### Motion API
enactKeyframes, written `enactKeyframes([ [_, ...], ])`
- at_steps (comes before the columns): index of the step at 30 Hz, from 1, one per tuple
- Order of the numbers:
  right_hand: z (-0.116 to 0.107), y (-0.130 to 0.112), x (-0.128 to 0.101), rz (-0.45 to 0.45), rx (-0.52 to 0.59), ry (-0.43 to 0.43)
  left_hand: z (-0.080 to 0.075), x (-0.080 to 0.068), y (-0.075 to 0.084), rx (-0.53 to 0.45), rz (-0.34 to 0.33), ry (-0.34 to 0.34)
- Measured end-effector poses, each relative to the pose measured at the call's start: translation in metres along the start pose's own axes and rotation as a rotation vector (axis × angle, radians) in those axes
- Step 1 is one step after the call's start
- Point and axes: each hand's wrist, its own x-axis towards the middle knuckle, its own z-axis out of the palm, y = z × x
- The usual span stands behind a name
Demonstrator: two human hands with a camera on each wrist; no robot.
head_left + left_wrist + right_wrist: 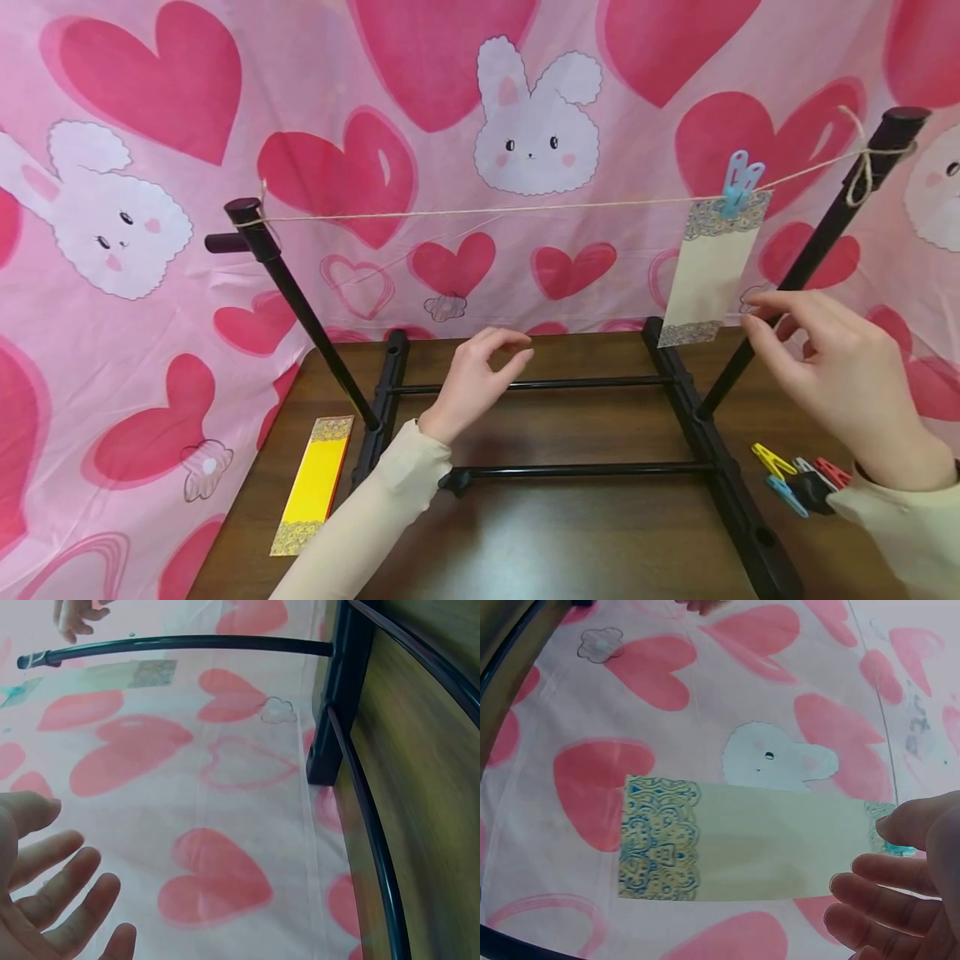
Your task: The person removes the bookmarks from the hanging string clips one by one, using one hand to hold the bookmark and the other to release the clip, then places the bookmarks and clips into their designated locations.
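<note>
A cream paper card (711, 271) with patterned bands at both ends hangs from the string (480, 210), held by a light blue clothespin (738, 187). My right hand (843, 367) is beside the card's lower right, fingers loosely bent and holding nothing. In the right wrist view the card (780, 844) lies beyond the fingers (885, 892). Over the middle of the black rack my left hand (480, 375) is in the air, loosely curved with nothing in it. The left wrist view shows its fingers (67, 892) spread apart.
The string runs between two upright black posts (315, 325). A yellow card (313, 483) with patterned ends lies at the left on the wooden table (570, 533). Several coloured clothespins (787, 475) lie at the right by the rack's base. Behind hangs a pink heart-print cloth (375, 50).
</note>
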Motion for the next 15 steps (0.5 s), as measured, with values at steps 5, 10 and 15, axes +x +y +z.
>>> enactKeyframes([
  [5,-0.003,-0.003,0.006,-0.032,0.007,0.028,0.005,0.004,0.004,-0.011,0.017,-0.005],
  [10,-0.004,-0.006,0.012,-0.047,0.024,0.070,0.010,0.008,0.007,-0.022,0.020,-0.021],
  [15,-0.006,-0.009,0.018,-0.048,0.028,0.078,0.015,0.015,0.011,-0.018,0.052,-0.011],
])
